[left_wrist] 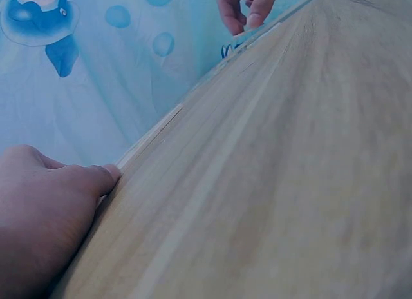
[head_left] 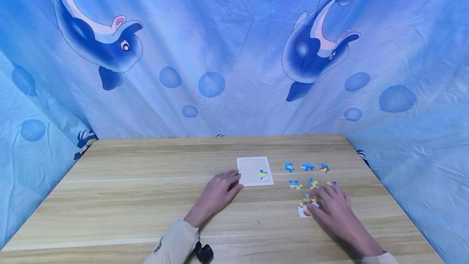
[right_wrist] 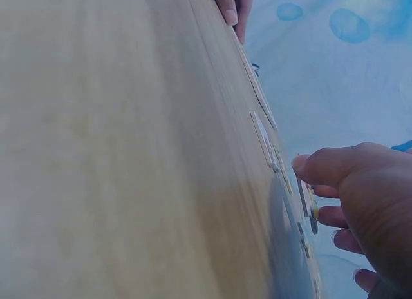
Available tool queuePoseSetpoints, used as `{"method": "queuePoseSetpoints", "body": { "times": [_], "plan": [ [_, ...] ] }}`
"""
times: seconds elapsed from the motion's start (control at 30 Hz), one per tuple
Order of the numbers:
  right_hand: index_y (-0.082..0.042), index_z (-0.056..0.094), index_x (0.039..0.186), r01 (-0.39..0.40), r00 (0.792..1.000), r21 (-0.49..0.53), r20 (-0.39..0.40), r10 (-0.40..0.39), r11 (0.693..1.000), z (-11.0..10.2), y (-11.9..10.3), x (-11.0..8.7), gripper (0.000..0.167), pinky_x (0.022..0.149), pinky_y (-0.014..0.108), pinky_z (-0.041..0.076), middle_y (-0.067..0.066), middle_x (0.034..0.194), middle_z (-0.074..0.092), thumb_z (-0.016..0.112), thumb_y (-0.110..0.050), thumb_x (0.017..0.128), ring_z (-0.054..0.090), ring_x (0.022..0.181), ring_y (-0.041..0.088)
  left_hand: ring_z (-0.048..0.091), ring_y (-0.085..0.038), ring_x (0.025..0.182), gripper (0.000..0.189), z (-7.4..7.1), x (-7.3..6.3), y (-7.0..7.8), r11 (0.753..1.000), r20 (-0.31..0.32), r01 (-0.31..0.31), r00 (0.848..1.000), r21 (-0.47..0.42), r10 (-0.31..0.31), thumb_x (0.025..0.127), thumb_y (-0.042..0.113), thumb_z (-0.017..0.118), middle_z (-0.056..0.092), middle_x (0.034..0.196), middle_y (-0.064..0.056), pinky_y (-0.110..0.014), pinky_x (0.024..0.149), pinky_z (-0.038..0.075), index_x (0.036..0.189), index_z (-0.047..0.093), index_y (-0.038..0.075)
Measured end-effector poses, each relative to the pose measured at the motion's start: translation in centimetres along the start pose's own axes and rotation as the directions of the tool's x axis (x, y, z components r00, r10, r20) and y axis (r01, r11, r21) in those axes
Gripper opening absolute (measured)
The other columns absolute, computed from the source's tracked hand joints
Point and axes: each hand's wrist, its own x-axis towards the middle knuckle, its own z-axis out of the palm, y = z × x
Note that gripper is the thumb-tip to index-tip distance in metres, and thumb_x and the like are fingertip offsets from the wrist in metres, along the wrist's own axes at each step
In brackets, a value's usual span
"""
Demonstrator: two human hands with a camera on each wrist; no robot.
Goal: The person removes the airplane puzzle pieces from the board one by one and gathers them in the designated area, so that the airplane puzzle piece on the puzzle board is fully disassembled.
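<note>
A white square puzzle tray (head_left: pixel 253 183) lies on the table with one puzzle piece (head_left: pixel 262 174), yellow, blue and green, at its lower right. My left hand (head_left: pixel 220 190) rests at the tray's left side, fingertips on the edge and thumb by the near corner. To the right, my right hand (head_left: pixel 335 211) pinches a thin puzzle piece (right_wrist: pixel 304 197) between thumb and fingers, raised over the table in the right wrist view. Close below that hand lies a white and red puzzle piece (head_left: pixel 303 211). The right hand partly covers a blue and red piece (head_left: pixel 332 183).
Several loose puzzle pieces lie in rows right of the tray, among them a blue one (head_left: pixel 307 167) and a blue and yellow one (head_left: pixel 294 185). The wooden table (head_left: pixel 128 199) ends at a blue dolphin-print curtain (head_left: pixel 234 52). A black device (head_left: pixel 204 252) sits by the left sleeve.
</note>
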Motion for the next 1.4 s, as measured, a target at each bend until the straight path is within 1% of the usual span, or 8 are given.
{"method": "queuePoseSetpoints", "body": {
  "times": [0.17,0.3,0.43,0.6,0.9,1.13,1.4],
  "plan": [
    [-0.019,0.066,0.102,-0.002,1.000,-0.018,-0.006,0.002,1.000,-0.1,0.4,-0.7,0.028,0.082,0.051,0.029,0.001,0.106,0.059,0.080,-0.025,0.079,0.045,0.107,0.028,0.057,-0.022,0.121,0.037,0.1,0.0,-0.1,1.000,-0.005,-0.001,1.000,-0.003,0.001,0.094,0.036,0.062,0.062,0.129,-0.006,-0.042,0.101,0.047,0.120,0.069,0.010],
    [-0.020,0.065,0.101,-0.012,1.000,-0.041,0.007,0.012,0.999,-0.2,0.7,-1.2,0.028,0.079,0.047,0.028,0.000,0.107,0.058,0.080,-0.024,0.077,0.044,0.106,0.028,0.057,-0.022,0.121,0.037,0.0,0.0,0.0,1.000,-0.012,-0.005,1.000,-0.008,0.005,0.094,0.035,0.062,0.063,0.128,-0.007,-0.041,0.101,0.047,0.120,0.069,0.010],
    [-0.022,0.065,0.100,-0.024,1.000,-0.029,0.009,0.025,0.999,-0.4,0.9,-1.5,0.026,0.079,0.047,0.028,-0.002,0.108,0.058,0.080,-0.026,0.079,0.044,0.108,0.028,0.057,-0.022,0.120,0.037,0.0,0.0,0.0,1.000,-0.019,-0.010,1.000,-0.009,0.009,0.094,0.035,0.062,0.063,0.127,-0.007,-0.041,0.101,0.047,0.120,0.069,0.010],
    [-0.022,0.066,0.099,-0.037,0.999,-0.028,0.014,0.037,0.999,-0.5,1.0,-1.9,0.024,0.078,0.044,0.027,-0.004,0.105,0.057,0.079,-0.026,0.079,0.044,0.104,0.024,0.057,-0.022,0.120,0.037,0.0,-0.1,0.0,1.000,-0.023,-0.015,1.000,-0.007,0.015,0.094,0.035,0.063,0.063,0.127,-0.007,-0.041,0.101,0.047,0.120,0.069,0.010],
    [-0.023,0.065,0.097,-0.077,0.996,-0.024,0.050,0.079,0.997,-0.6,1.2,-2.2,0.021,0.075,0.040,0.026,-0.003,0.106,0.057,0.078,-0.026,0.081,0.043,0.104,0.024,0.057,-0.023,0.120,0.036,-0.1,-0.1,0.1,1.000,-0.023,-0.009,1.000,-0.018,0.008,0.094,0.034,0.063,0.063,0.127,-0.007,-0.041,0.102,0.046,0.119,0.069,0.009],
    [-0.025,0.064,0.098,-0.108,0.991,-0.002,0.083,0.108,0.994,-0.8,1.4,-2.3,0.020,0.074,0.039,0.026,-0.003,0.107,0.057,0.076,-0.027,0.083,0.041,0.102,0.023,0.057,-0.023,0.120,0.037,-0.1,-0.1,0.1,1.000,-0.021,-0.008,1.000,-0.018,0.008,0.094,0.034,0.063,0.063,0.127,-0.008,-0.041,0.101,0.046,0.120,0.069,0.009],
    [-0.026,0.065,0.098,-0.106,0.991,0.000,0.076,0.106,0.994,-0.8,1.6,-2.4,0.021,0.073,0.039,0.026,-0.004,0.106,0.055,0.077,-0.022,0.082,0.041,0.100,0.021,0.057,-0.022,0.121,0.037,0.0,-0.1,0.0,1.000,-0.022,-0.010,1.000,-0.013,0.010,0.094,0.035,0.062,0.063,0.127,-0.007,-0.041,0.102,0.046,0.120,0.069,0.009]
  ]
}}
